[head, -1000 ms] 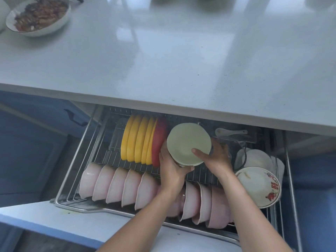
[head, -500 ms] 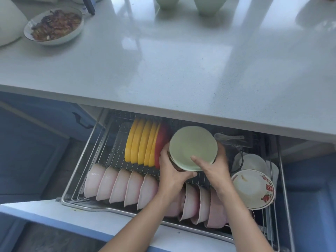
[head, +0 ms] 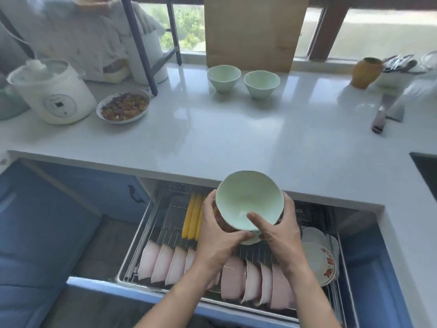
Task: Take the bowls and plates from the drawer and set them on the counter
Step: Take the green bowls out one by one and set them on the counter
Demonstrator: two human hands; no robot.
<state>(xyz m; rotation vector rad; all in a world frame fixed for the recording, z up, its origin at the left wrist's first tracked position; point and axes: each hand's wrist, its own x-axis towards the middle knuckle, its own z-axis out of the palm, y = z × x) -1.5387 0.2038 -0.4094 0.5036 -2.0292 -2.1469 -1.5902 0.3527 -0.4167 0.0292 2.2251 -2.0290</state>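
Above the open drawer [head: 132, 263], both hands hold a green bowl [head: 248, 201] tilted toward the person. Left hand [head: 218, 237] curls round its left side; right hand [head: 277, 235] grips the rim, thumb inside. Something reddish, perhaps another dish, sits beneath it. Two green bowls [head: 243, 79] stand on the counter [head: 236, 143].

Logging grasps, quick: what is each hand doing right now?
Left hand: fingers grip the green bowl.
Right hand: grips the same bowl, thumb inside its rim.
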